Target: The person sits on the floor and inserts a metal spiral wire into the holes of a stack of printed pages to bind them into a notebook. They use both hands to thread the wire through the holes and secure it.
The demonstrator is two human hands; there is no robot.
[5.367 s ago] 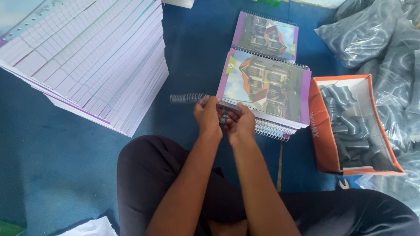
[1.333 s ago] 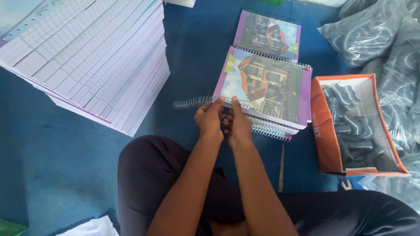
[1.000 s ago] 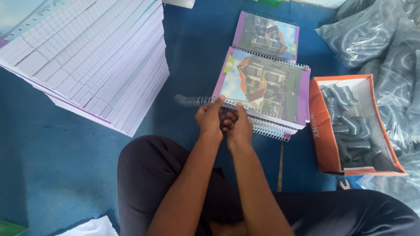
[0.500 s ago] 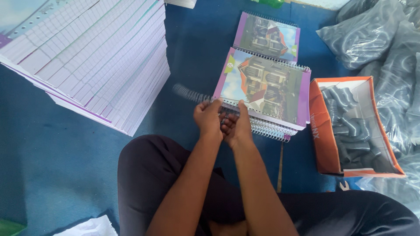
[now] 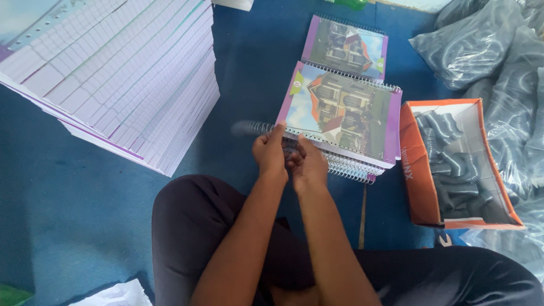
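While both hands meet, the left hand (image 5: pixel 271 154) and right hand (image 5: pixel 307 164) pinch a grey wire spiral (image 5: pixel 252 128) at the purple picture notebook's (image 5: pixel 340 112) edge, fingers pressed together.

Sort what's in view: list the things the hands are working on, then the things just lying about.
In hand:
left hand
right hand
wire spiral
top notebook

Lying about:
stack of loose pages
far notebook
orange box of spirals
bags of spirals
white paper
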